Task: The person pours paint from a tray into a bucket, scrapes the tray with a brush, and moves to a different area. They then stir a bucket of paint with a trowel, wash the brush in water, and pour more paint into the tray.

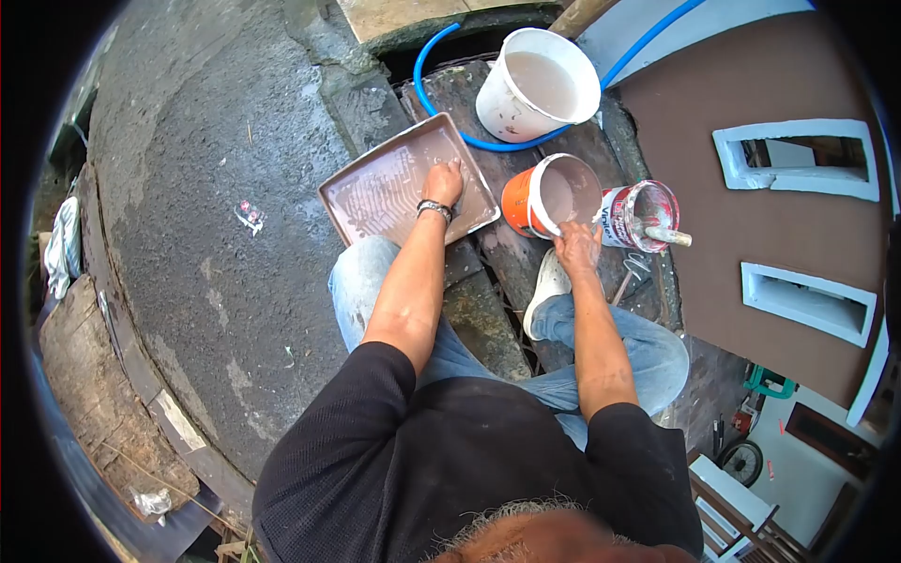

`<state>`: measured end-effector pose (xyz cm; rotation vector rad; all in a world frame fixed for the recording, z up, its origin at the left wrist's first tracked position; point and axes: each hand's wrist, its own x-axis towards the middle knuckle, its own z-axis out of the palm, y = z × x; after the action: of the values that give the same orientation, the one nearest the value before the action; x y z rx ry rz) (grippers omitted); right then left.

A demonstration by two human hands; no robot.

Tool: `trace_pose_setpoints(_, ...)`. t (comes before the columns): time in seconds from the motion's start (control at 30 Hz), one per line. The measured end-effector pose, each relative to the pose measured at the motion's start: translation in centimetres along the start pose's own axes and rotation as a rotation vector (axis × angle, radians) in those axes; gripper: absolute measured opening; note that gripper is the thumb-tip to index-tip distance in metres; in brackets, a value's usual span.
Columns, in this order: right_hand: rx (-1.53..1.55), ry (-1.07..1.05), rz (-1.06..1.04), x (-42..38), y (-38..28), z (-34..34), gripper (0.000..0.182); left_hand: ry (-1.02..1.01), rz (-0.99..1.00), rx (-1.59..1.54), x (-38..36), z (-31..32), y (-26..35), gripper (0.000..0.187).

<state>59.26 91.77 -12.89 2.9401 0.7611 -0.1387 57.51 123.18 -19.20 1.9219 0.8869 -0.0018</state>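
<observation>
My left hand (445, 183) is closed over the paint tray (371, 192), near its right side. Its fingers are curled, and whatever they may hold is hidden. The tray is tilted, with brownish paint smeared over its ribbed floor. My right hand (579, 246) grips the near rim of an orange bucket (517, 199), which has a white band and cloudy, brownish liquid inside. Close beside that hand, to the right, stands a red and white paint can (615, 218) with a paint-caked brush (668, 235) lying across its mouth.
A large white bucket (502, 105) of murky liquid stands behind the orange one. A blue hose (427, 84) curves around it. Wet concrete (216, 141) spreads to the left. A brown wall (676, 122) with white-framed openings rises on the right. A crumpled wrapper (250, 217) lies on the ground.
</observation>
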Motion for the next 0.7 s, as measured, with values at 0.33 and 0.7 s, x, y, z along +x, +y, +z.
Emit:
trace_pose_setpoints(0.33, 0.579, -0.166, -0.098, 18.8, -10.0, -0.7, 0.036, -0.078, -0.048, -0.189, -0.9, 0.6, -2.5, 0.059)
trace_pose_setpoints(0.7, -0.021, -0.223, -0.107, 26.5, -14.6, 10.7, 0.028, 0.067, -0.251, -0.92, -4.5, -7.3, -6.1, 0.044)
